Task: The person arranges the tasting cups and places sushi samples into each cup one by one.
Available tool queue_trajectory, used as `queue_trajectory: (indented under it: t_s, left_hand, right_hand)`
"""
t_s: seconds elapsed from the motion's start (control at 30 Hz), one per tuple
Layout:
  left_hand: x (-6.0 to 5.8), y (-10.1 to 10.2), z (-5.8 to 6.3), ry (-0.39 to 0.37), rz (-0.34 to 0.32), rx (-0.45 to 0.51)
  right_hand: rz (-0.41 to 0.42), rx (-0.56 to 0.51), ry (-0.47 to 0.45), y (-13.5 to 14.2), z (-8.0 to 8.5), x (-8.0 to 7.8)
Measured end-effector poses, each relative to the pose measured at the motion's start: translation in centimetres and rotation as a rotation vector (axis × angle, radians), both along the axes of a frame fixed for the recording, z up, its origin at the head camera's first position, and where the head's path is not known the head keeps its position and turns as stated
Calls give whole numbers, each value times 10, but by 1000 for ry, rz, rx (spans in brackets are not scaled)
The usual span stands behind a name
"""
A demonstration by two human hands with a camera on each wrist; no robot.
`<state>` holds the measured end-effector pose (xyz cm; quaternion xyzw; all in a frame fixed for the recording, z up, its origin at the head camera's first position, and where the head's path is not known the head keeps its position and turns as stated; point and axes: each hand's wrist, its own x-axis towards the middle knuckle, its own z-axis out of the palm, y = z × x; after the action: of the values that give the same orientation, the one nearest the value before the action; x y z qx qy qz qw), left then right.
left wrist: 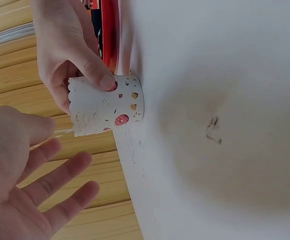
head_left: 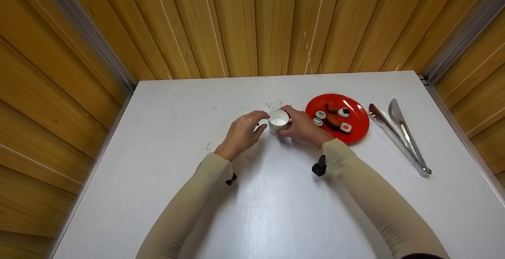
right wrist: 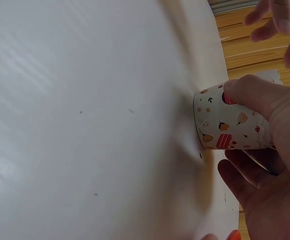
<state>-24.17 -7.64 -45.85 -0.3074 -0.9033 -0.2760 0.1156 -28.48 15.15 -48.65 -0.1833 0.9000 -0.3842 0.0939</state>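
Observation:
A small white paper baking cup (head_left: 279, 120) with a scalloped rim and printed cakes and whisks stands upright near the middle of the white table. My right hand (head_left: 303, 125) grips it from the right, thumb on the near side and fingers round the far side. To its left, my left hand (head_left: 245, 131) holds nothing; its fingers are spread and apart from the cup (left wrist: 105, 106) in the left wrist view. Seen from the right wrist, the thumb presses the printed side of the cup (right wrist: 234, 117).
Just right of the right hand lies a red plate (head_left: 361, 122) with several sushi-like pieces on it. Farther right rest metal tongs (head_left: 406, 138), spread in a V. Wood-patterned panels (head_left: 272, 26) close off the table's back and sides.

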Motion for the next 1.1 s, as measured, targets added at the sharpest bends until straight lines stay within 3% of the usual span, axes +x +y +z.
queue_trajectory:
  t_s: [0.2,0.57,1.1]
  left_hand:
    - [-1,9,0,-31,-40,-18]
    - [-3,25,0,-116,-59,-142]
    - [-4,33,-1,-103,-31,-227]
  right_hand:
    - [19,-5,55,2,0,4]
    - [9,-41,49,4,-5,8]
    - [15,-30,57,4,-5,10]
